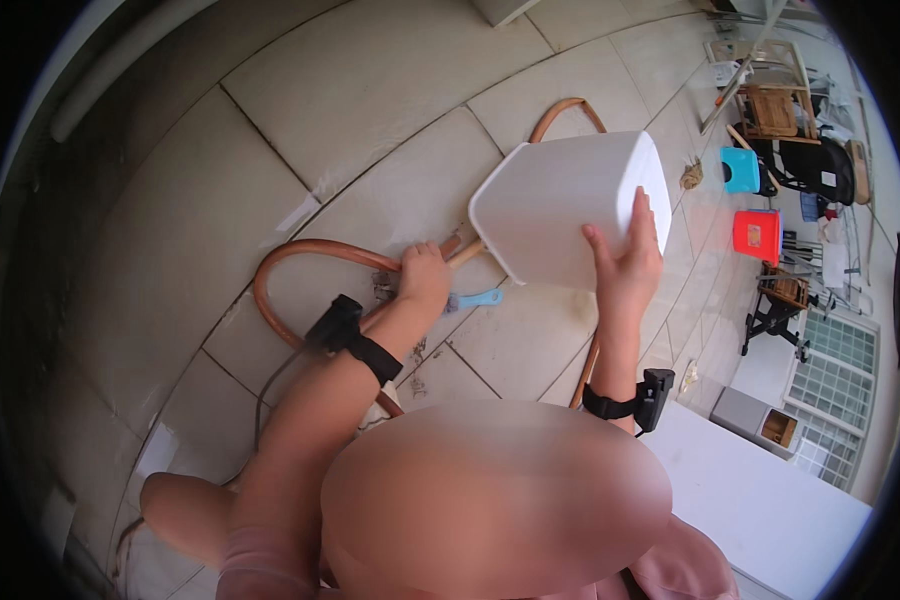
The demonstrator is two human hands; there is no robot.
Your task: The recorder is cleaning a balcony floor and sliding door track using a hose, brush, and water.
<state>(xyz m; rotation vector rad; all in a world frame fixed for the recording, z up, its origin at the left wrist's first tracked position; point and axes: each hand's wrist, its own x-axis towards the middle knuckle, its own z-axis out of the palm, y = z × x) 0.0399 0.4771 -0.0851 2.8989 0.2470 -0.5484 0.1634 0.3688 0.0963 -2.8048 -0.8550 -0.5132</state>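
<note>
A white plastic bin (pixel 547 206) is tipped on its side over the tiled floor, its mouth turned toward my left hand. My right hand (pixel 630 259) holds it at the base end, thumb on the side wall and fingers against the bottom. A brown-orange hose (pixel 307 246) is gripped in my left hand (pixel 424 274), just outside the bin's mouth. Beyond my fingers a lighter tube-like length (pixel 466 253) points at the bin's rim; whether it is the hose's end I cannot tell. Beside my left wrist lies a blue-handled brush (pixel 476 299), its bristles partly hidden.
Wet-looking floor tiles (pixel 390 90) carry dark debris near my left hand. The hose loops behind the bin. To the right stand a turquoise bucket (pixel 741 169), a red bucket (pixel 756 234), a wooden chair (pixel 774 111) and a white flat surface (pixel 750 487). A brown rag-like clump (pixel 691 174) lies beyond the bin.
</note>
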